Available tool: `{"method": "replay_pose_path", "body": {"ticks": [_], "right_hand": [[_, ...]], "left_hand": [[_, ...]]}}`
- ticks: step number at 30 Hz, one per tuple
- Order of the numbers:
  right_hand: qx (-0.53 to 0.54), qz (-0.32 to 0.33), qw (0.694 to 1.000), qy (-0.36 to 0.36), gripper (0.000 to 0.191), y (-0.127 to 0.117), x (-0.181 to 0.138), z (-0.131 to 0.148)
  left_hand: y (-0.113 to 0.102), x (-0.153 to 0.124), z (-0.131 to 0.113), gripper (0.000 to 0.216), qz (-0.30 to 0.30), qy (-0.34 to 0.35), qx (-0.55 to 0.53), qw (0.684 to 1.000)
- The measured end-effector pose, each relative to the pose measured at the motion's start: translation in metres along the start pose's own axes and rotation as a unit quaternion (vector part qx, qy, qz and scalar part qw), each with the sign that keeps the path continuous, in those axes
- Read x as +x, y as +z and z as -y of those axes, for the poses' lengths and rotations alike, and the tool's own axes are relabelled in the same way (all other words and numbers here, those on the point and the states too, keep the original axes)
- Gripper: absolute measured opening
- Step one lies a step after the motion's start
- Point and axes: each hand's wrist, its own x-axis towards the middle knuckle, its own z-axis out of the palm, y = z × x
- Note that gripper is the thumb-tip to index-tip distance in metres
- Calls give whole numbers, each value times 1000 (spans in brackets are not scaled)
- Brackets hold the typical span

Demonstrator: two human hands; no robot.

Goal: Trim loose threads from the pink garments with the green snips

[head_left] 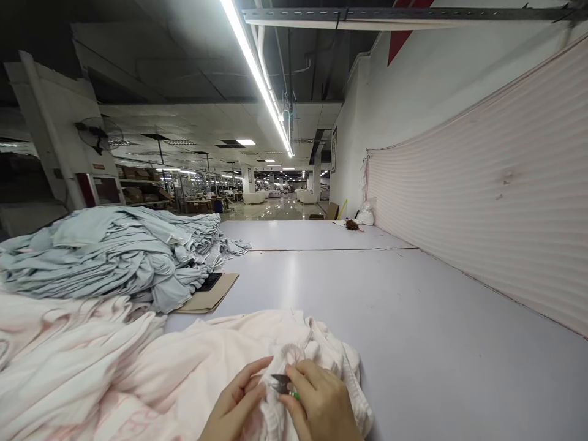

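The right hand point(321, 401) is clamping a small pair of steel thread snips point(280, 384), its fingers closed together around them, with a green band point(294, 395) showing beside the fingers. The blades are pointing left and pressing against the gathered, ribbed edge of a pale pink garment point(294, 367). The left hand point(234, 399) is holding the same cloth just beside the snips, its fingers slightly apart and curled onto the fabric. The garment is lying bunched at the near edge of a long pale lilac table point(367, 294), and a larger heap of pink fabric point(59, 367) is spreading toward the near left corner. Beyond it, a heap of grey-green cloth point(105, 257) is sitting along the left edge, partly over a kraft card folder point(214, 294) bearing a black item point(210, 282). Pink ribbed padding point(482, 202) is lining the right edge. At the far end, a white bag point(366, 214) and a brown tuft point(352, 225) are lying by the wall, and rows of workstations point(206, 193) are stretching away down the factory floor.
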Motion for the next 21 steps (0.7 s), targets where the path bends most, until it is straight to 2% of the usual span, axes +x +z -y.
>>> {"method": "replay_pose_path", "body": {"ticks": [6, 16, 18, 21], "right_hand": [[-22, -7, 1000, -11, 23, 0, 6, 5], [-3, -22, 1000, -14, 20, 2, 5, 5], [18, -33, 999, 10, 20, 2, 5, 3], [65, -27, 993, 97, 26, 1, 5, -3]], "left_hand": [[3, 0, -7, 47, 22, 10, 1, 1000], [1, -1, -2, 57, 9, 11, 44, 999], [1, -1, -3, 53, 23, 6, 34, 999], [1, -1, -4, 46, 70, 4, 30, 997]]}}
